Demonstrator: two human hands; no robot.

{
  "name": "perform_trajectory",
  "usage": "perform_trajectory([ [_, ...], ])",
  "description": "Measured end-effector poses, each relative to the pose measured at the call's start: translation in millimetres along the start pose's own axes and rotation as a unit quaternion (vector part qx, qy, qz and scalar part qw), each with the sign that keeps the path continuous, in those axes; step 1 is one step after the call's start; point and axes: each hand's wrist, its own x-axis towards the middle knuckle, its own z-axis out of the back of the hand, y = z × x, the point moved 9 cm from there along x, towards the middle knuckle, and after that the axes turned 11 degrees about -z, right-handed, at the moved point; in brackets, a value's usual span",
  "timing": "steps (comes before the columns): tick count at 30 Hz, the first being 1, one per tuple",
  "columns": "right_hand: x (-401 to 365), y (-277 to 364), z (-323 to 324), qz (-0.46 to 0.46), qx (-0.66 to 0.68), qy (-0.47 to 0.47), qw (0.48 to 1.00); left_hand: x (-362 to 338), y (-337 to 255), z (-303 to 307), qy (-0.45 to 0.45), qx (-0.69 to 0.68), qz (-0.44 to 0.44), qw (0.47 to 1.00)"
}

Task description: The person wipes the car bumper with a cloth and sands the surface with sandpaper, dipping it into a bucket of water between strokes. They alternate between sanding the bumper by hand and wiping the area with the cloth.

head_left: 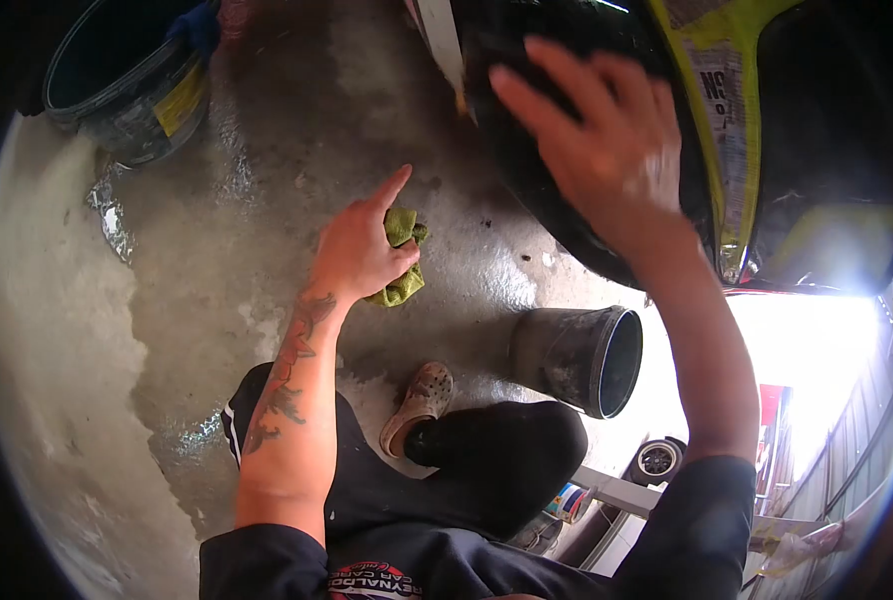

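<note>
At 10 o'clock a dark bucket (127,90) with a yellow label stands on the wet concrete floor (267,170). Just left of centre, the left hand (359,250), on a tattooed forearm, holds a green cloth (404,262). Its fingers are curled tight around the cloth, and only the forefinger sticks out straight toward 12 o'clock. The cloth bulges from the hand's 3 o'clock side, above the floor.

Toward 6 o'clock a pale clog (420,400) shows at the end of a black trouser leg. A grey bucket (567,355) lies tipped on its side just right of it, with its mouth facing 3 o'clock.

At 1 o'clock the right hand (607,150), a little blurred, has its fingers spread wide, the palm against a black curved body (527,160). I cannot tell whether it presses or only touches. A yellow printed strip (717,110) runs down just right of that hand.
</note>
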Motion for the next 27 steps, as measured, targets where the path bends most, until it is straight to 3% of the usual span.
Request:
perform_trajectory([
  [2,-30,3,6,0.006,-0.006,0.022,1.000,0,-3,5,-0.004,-0.006,0.008,1.000],
  [5,-4,-2,6,0.010,-0.012,0.002,1.000,-1,-7,5,-0.044,0.014,-0.047,0.998],
  [9,56,6,9,-0.039,0.036,-0.053,0.997,-2,-3,-3,0.005,-0.001,0.012,1.000],
  [14,-38,3,15,-0.023,0.032,0.045,0.998,-3,-2,5,-0.019,-0.069,0.011,0.997],
  [17,-114,3,38,-0.082,0.031,0.150,0.985,-9,-21,32,-0.129,-0.122,-0.049,0.983],
  [22,-205,33,52,-0.258,0.249,0.265,0.895,-7,-95,113,-0.309,-0.115,-0.124,0.936],
  [27,-233,87,35,-0.350,0.375,0.253,0.820,41,-165,152,-0.407,-0.109,-0.200,0.884],
])
